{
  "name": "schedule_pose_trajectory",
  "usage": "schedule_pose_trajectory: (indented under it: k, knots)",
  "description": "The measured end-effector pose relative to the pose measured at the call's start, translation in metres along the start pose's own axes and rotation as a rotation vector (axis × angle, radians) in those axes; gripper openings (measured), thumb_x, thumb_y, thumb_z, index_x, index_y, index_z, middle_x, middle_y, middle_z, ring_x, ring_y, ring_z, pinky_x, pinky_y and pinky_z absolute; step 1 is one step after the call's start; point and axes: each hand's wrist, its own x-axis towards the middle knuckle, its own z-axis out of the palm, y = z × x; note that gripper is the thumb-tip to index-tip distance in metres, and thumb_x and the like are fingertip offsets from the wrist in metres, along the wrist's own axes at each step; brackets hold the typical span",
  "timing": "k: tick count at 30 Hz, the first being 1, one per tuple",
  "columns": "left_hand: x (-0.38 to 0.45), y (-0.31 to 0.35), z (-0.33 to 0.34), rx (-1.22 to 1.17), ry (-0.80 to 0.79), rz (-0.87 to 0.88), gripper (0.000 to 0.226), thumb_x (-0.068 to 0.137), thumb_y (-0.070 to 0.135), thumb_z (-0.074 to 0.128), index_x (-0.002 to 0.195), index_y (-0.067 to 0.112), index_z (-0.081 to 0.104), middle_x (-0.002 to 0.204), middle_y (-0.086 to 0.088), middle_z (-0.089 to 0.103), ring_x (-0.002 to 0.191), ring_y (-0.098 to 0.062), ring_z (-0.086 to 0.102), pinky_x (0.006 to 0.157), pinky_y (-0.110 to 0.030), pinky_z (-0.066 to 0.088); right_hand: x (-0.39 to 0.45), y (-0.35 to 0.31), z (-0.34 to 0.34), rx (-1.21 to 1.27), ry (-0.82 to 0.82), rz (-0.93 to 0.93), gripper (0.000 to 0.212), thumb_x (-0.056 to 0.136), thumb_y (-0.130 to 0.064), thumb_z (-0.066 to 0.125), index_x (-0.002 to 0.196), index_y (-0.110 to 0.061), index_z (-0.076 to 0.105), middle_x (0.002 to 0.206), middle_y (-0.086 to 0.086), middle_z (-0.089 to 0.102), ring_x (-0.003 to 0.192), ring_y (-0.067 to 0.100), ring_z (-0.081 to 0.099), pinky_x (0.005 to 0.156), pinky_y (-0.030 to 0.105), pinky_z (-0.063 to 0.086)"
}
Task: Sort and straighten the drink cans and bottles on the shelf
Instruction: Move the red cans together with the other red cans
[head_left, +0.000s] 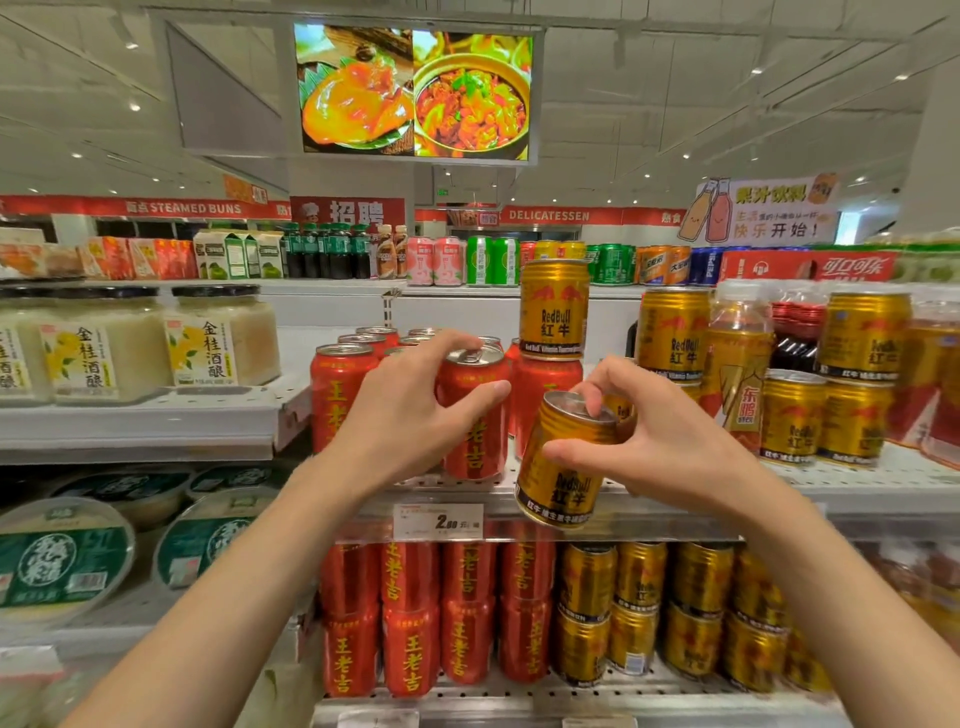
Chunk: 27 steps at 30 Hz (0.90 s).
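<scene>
My left hand (410, 415) is wrapped around a red drink can (475, 415) that stands upright at the front of the middle shelf (675, 493), among several other red cans (337, 395). My right hand (670, 436) grips a gold Red Bull can (563, 467) by its top rim; the can is tilted and hangs in front of the shelf edge. Another gold can (554, 309) is stacked on a red can (545, 395) just behind. More gold cans (826, 415) stand stacked to the right, with an orange bottle (737, 358) among them.
A price tag (438, 521) sits on the shelf edge below my hands. The lower shelf holds red cans (415, 618) on the left and gold cans (675, 608) on the right. Glass jars (218, 338) and green-lidded tubs (57, 561) fill the shelves at the left.
</scene>
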Motion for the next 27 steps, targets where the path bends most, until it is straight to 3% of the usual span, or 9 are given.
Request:
schedule_pose_trajectory:
  k: [3, 5, 9, 14, 16, 18, 19, 24, 27]
  knots:
    - [0.007, 0.001, 0.010, 0.083, -0.039, 0.028, 0.051, 0.092, 0.056, 0.064, 0.136, 0.028, 0.061, 0.108, 0.002, 0.074, 0.085, -0.019, 0.068, 0.084, -0.039, 0.055, -0.005, 0.004, -0.005, 0.017, 0.001, 0.006, 0.043, 0.078, -0.043, 0.083, 0.088, -0.022, 0.047, 0.092, -0.005, 0.068, 0.060, -0.003, 0.059, 0.051, 0.014, 0.043]
    - [0.011, 0.001, 0.014, 0.121, -0.057, 0.042, 0.053, 0.095, 0.055, 0.061, 0.140, 0.027, 0.059, 0.124, 0.000, 0.073, 0.098, -0.022, 0.072, 0.096, -0.043, 0.054, -0.006, 0.006, -0.007, 0.017, 0.000, 0.001, 0.043, 0.078, -0.042, 0.083, 0.089, -0.021, 0.047, 0.091, -0.005, 0.068, 0.060, -0.004, 0.059, 0.050, 0.012, 0.044]
    - [0.021, 0.003, 0.019, 0.222, -0.076, 0.089, 0.049, 0.101, 0.044, 0.058, 0.145, 0.022, 0.057, 0.150, -0.002, 0.054, 0.137, -0.022, 0.052, 0.114, -0.046, 0.041, -0.007, 0.009, -0.008, 0.007, 0.013, 0.003, 0.045, 0.077, -0.047, 0.082, 0.090, -0.022, 0.047, 0.096, -0.002, 0.069, 0.061, 0.000, 0.060, 0.049, 0.013, 0.044]
    - [0.020, 0.000, 0.023, 0.183, -0.050, 0.116, 0.047, 0.100, 0.039, 0.061, 0.143, 0.020, 0.058, 0.143, 0.002, 0.061, 0.127, -0.019, 0.060, 0.108, -0.044, 0.047, -0.008, 0.008, -0.005, 0.033, 0.027, 0.028, 0.046, 0.076, -0.049, 0.080, 0.090, -0.021, 0.047, 0.099, 0.001, 0.068, 0.051, 0.007, 0.059, 0.047, 0.019, 0.047]
    - [0.012, -0.007, 0.023, 0.102, -0.013, 0.115, 0.044, 0.099, 0.037, 0.063, 0.141, 0.023, 0.060, 0.142, 0.006, 0.061, 0.102, -0.016, 0.071, 0.099, -0.047, 0.054, -0.010, 0.006, -0.002, 0.055, 0.046, 0.051, 0.044, 0.077, -0.048, 0.081, 0.089, -0.022, 0.047, 0.101, 0.001, 0.068, 0.049, 0.007, 0.058, 0.047, 0.022, 0.050]
    - [0.001, -0.014, 0.023, 0.008, 0.045, 0.123, 0.041, 0.097, 0.034, 0.067, 0.136, 0.025, 0.063, 0.141, 0.010, 0.059, 0.071, -0.003, 0.069, 0.087, -0.044, 0.059, -0.013, 0.003, 0.002, 0.104, 0.081, 0.091, 0.042, 0.078, -0.043, 0.082, 0.089, -0.021, 0.048, 0.103, 0.000, 0.069, 0.048, 0.006, 0.059, 0.046, 0.024, 0.050]
    - [-0.005, -0.017, 0.023, -0.033, 0.081, 0.125, 0.039, 0.096, 0.033, 0.068, 0.134, 0.026, 0.064, 0.140, 0.011, 0.058, 0.065, 0.001, 0.067, 0.083, -0.041, 0.060, -0.015, 0.001, 0.005, 0.122, 0.101, 0.112, 0.041, 0.079, -0.040, 0.082, 0.090, -0.019, 0.048, 0.105, -0.002, 0.069, 0.049, 0.004, 0.059, 0.045, 0.023, 0.050]
    - [-0.041, -0.026, 0.029, -0.245, 0.161, 0.099, 0.027, 0.093, 0.023, 0.071, 0.120, 0.022, 0.067, 0.122, 0.008, 0.058, 0.080, -0.002, 0.067, 0.067, -0.014, 0.056, -0.032, -0.010, 0.022, 0.212, 0.260, 0.209, 0.037, 0.079, -0.035, 0.080, 0.093, -0.014, 0.052, 0.110, -0.010, 0.068, 0.054, -0.003, 0.064, 0.045, 0.024, 0.053]
    - [-0.062, -0.028, 0.042, -0.298, 0.124, 0.062, 0.021, 0.093, 0.019, 0.071, 0.114, 0.020, 0.069, 0.109, 0.008, 0.064, 0.090, -0.004, 0.066, 0.074, -0.015, 0.054, -0.047, -0.010, 0.031, 0.253, 0.333, 0.255, 0.037, 0.081, -0.033, 0.080, 0.096, -0.014, 0.051, 0.110, -0.012, 0.068, 0.046, 0.003, 0.062, 0.046, 0.022, 0.050]
